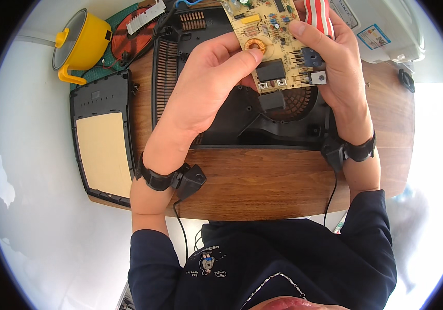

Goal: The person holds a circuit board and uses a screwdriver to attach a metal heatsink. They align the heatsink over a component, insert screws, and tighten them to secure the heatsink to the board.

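A tan circuit board [251,32] is held up between my hands, tilted, its component side showing. On it are a copper-wound ring coil [255,47], a dark block [270,71] and several small parts. My left hand [208,77] grips the board's left edge, thumb near the ring coil. My right hand [343,62] grips the right edge, thumb on top, fingers mostly hidden. A red-and-white striped thing [318,16] shows between its thumb and fingers; its kind is unclear. Under the board lies a black vented plastic housing [221,121] with a round grille.
A black-framed panel [100,98] with a beige sheet lies at left. Behind it stand a yellow pot [84,44] with a lid and a reddish-brown flat coil [128,33] on a green mat [113,23]. A white appliance [392,23] stands at back right on the wooden table [263,181].
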Available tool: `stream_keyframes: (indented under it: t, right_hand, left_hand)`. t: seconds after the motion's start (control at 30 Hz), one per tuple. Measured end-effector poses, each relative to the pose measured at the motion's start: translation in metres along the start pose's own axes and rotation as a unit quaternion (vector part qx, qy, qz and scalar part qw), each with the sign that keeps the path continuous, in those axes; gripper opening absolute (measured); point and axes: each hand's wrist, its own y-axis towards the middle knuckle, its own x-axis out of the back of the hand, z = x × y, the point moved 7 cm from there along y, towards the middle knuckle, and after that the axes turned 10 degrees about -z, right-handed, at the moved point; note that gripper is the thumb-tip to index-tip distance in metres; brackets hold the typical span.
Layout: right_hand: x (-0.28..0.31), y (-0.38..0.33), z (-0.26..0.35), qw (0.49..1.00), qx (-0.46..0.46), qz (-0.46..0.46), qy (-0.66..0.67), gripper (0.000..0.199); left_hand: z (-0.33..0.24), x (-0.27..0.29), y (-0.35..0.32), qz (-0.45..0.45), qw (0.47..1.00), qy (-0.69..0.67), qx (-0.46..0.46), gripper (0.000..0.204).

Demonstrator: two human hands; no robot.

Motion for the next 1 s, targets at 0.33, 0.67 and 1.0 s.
stream_keyframes:
  t: [0.33,0.67,1.0]
  right_hand:
    - [0.0014,-0.0011,0.0002,1.0,0.014,-0.007,-0.011,0.042]
    - [-0.0003,-0.003,0.0048,0.999,0.027,-0.018,-0.033,0.041]
    - [-0.0004,-0.0026,0.0049,0.999,0.039,-0.011,-0.03,0.043]
  left_hand:
    - [-0.003,0.0,-0.0005,-0.009,0.999,0.03,-0.023,0.026]
    - [-0.0027,0.0011,-0.001,-0.011,0.998,0.048,-0.029,0.028]
    - [-0.0032,0.0009,-0.0008,-0.008,0.999,0.026,-0.033,0.026]
